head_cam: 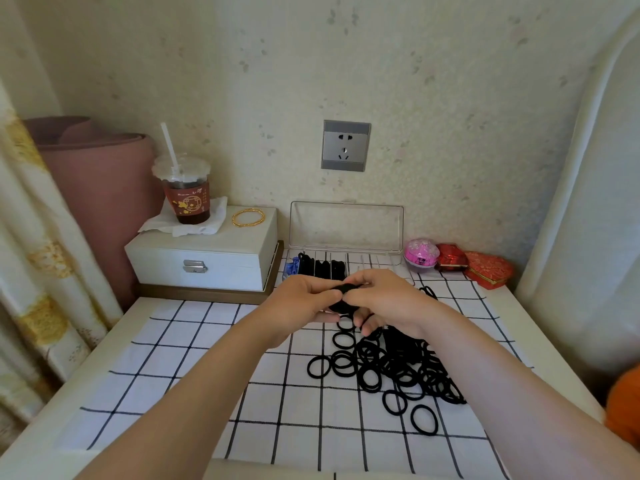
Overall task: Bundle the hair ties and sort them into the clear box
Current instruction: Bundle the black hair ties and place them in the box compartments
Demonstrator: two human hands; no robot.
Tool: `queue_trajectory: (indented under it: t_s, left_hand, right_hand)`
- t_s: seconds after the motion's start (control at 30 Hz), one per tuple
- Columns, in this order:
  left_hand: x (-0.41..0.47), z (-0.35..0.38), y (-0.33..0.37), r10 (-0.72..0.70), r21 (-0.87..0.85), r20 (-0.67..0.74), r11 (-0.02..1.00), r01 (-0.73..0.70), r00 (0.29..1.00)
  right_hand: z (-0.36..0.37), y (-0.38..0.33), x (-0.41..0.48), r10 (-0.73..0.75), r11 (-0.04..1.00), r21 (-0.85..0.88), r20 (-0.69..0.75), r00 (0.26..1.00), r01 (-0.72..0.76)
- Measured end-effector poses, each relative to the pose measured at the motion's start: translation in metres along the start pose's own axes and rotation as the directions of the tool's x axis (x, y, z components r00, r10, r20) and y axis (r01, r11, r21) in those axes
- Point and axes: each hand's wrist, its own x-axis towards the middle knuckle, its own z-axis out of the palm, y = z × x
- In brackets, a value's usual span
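A bundle of black hair ties (343, 299) is held above the checked cloth between both hands. My left hand (301, 306) grips its left side, and my right hand (384, 303) pinches it from the right, with one loop hanging off a finger. A loose heap of black hair ties (398, 368) lies on the cloth below and right of my hands. Behind my hands stands the clear box (346, 223), lid raised against the wall. Black bundles (322, 266) fill its left compartments and something blue (292, 266) sits at its far left end.
A white jewellery box (204, 258) at the back left carries an iced drink cup (187, 192) on a tissue and a gold bangle (248, 217). A pink ball case (421, 255) and red boxes (485, 270) sit at the back right. A wall socket (345, 145) is above.
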Motion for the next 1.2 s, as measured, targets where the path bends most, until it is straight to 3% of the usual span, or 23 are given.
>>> queue_trajectory:
  t_s: [0.17, 0.3, 0.53, 0.63, 0.73, 0.83, 0.97, 1.07, 1.2]
  left_hand:
    - [0.003, -0.008, 0.001, 0.009, -0.015, -0.097, 1.000, -0.011, 0.995]
    - [0.005, -0.006, 0.002, 0.010, -0.061, -0.169, 0.998, -0.020, 0.986]
    - [0.006, -0.004, 0.005, 0.024, -0.093, -0.147, 0.995, -0.038, 0.989]
    - [0.010, -0.002, 0.008, 0.043, -0.009, -0.121, 0.999, -0.044, 0.992]
    - [0.019, 0.004, 0.010, 0.114, 0.209, -0.168, 0.975, -0.078, 0.979]
    - [0.031, 0.005, 0.005, 0.282, 0.525, -0.209, 0.840, -0.136, 0.936]
    - [0.050, -0.003, -0.008, 0.439, 0.765, -0.160, 0.621, -0.170, 0.884]
    - [0.061, -0.008, -0.013, 0.439, 0.851, -0.134, 0.510, -0.124, 0.888]
    - [0.070, -0.012, -0.024, 0.380, 0.887, -0.099, 0.452, -0.091, 0.920]
  right_hand:
    - [-0.005, -0.006, -0.003, 0.010, 0.959, 0.281, 0.106, 0.994, -0.040]
    - [-0.002, -0.004, 0.000, 0.092, 0.925, 0.361, 0.095, 0.991, -0.121]
    - [0.002, -0.003, 0.002, 0.098, 0.919, 0.381, 0.017, 0.995, -0.096]
    - [0.000, -0.002, 0.002, 0.077, 0.944, 0.327, -0.067, 0.995, -0.051]
    - [-0.005, -0.003, 0.004, 0.054, 0.964, 0.265, -0.206, 0.977, 0.002]
    - [-0.013, -0.006, 0.011, 0.024, 0.982, 0.183, -0.369, 0.929, 0.048]
    - [-0.019, -0.010, 0.032, -0.049, 0.999, -0.041, -0.486, 0.872, 0.033]
    - [-0.019, -0.014, 0.056, -0.151, 0.972, -0.233, -0.546, 0.824, 0.023]
    - [-0.016, -0.016, 0.084, -0.217, 0.914, -0.404, -0.540, 0.813, -0.024]
